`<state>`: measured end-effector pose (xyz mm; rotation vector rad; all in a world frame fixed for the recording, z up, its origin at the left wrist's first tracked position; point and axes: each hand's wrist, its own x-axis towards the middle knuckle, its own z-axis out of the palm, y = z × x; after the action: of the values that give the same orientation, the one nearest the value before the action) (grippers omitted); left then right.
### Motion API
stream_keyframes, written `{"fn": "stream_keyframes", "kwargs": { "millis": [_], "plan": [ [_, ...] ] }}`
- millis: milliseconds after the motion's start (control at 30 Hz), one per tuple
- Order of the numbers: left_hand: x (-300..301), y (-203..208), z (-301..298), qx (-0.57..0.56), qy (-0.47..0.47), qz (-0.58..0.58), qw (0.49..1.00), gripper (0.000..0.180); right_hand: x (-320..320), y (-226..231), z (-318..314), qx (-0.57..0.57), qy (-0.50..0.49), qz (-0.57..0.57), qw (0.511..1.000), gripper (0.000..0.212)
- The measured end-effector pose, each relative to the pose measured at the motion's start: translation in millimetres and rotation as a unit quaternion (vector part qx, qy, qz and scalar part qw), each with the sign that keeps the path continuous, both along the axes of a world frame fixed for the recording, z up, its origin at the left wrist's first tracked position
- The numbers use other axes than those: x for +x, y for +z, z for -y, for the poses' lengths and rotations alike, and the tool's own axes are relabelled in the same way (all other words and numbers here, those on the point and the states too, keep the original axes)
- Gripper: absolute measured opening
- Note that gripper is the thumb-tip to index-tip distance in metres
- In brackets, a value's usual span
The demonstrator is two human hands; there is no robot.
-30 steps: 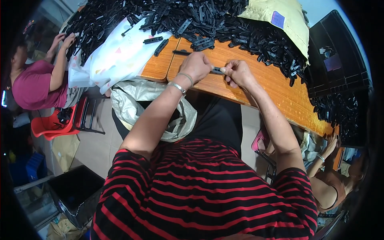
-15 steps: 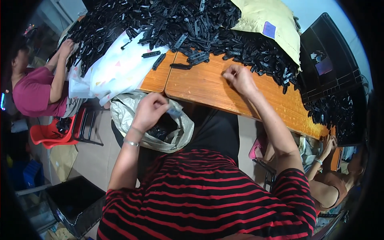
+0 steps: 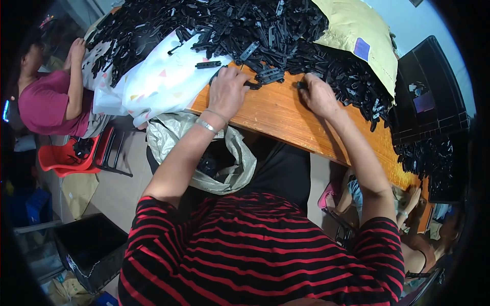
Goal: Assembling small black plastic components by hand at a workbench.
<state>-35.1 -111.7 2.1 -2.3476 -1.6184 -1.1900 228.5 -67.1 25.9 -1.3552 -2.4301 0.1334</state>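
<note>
My left hand (image 3: 228, 94) has come down on the near edge of the wooden table, its fingers curled over long black plastic pieces. One black plastic piece (image 3: 252, 85) sticks out by its thumb and fingertips. Farther right, my right hand (image 3: 320, 97) is closed at the fringe of a big heap of black plastic pieces (image 3: 245, 25), and a small dark piece (image 3: 301, 85) shows at its fingertips. Below my left forearm, a whitish woven sack (image 3: 242, 158) hangs open at my lap with dark pieces inside.
White patterned plastic sheeting (image 3: 153, 81) drapes over the wooden table (image 3: 286, 120) at left. A yellowish sack (image 3: 357, 25) lies on the heap; a black crate (image 3: 429, 97) stands at right. People sit at both sides, one near a red chair (image 3: 69, 155).
My left hand has moved from above the woven sack up and right onto the pieces on the table. The right hand has shifted slightly toward the heap. The view has tilted a little.
</note>
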Motion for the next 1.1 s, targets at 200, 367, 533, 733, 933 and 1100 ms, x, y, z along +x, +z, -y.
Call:
{"fn": "stream_keyframes", "kwargs": {
  "millis": [200, 367, 533, 733, 933, 1100],
  "plan": [
    [5, -3, -9, -0.063, -0.014, -0.025, 0.998, 0.011, -20, -25, 51, -0.055, 0.071, -0.162, 0.983, 0.014],
    [12, -5, 10, -0.248, -0.033, 0.279, 0.927, 0.013, -31, -23, 65, -0.028, -0.004, -0.105, 0.994, 0.01],
    [29, 6, 29, -0.426, -0.089, 0.546, 0.715, 0.016, -26, -26, 68, 0.02, -0.046, -0.093, 0.994, 0.01],
    [52, 11, 33, -0.449, -0.133, 0.597, 0.651, 0.012, -32, 12, 86, -0.264, -0.048, -0.379, 0.886, 0.016],
    [73, 26, 17, -0.466, -0.152, 0.579, 0.651, 0.029, -11, -4, 70, -0.291, -0.064, -0.437, 0.849, 0.011],
    [65, 14, -5, -0.461, -0.139, 0.466, 0.743, 0.024, -10, -11, 67, -0.343, -0.112, -0.433, 0.826, 0.012]
  ]
}}
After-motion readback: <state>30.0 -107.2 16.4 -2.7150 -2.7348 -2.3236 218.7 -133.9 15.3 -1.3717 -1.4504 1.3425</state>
